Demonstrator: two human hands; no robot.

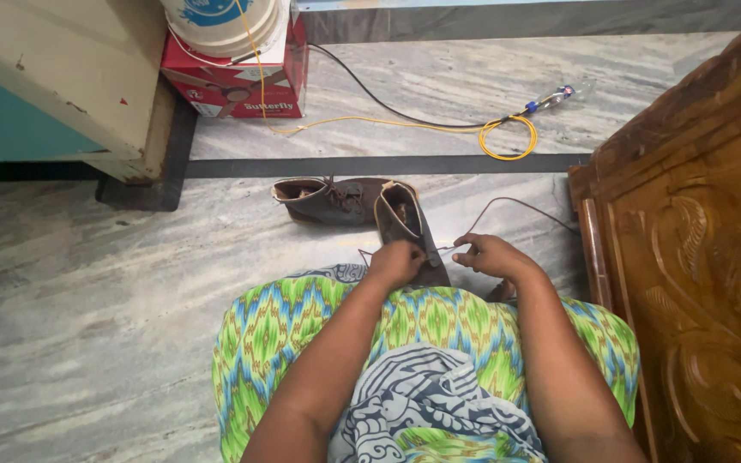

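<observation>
Brown boot [405,225] stands at my knees, my left hand [396,261] gripping its side. My right hand [490,255] pinches the lace [508,202] (its twin boot [328,200] lies just behind, on the marble floor [87,283]).

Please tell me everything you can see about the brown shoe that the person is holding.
The brown shoe is an ankle-high boot of matte, leather-like material with a paler lining at its open top. It stands on the grey marble floor just before the person's knees, close to a second shoe lying on its side. The left hand grips it at the lacing. A thin brown lace runs from it to the right hand, which pinches it, then loops over the floor.
</observation>
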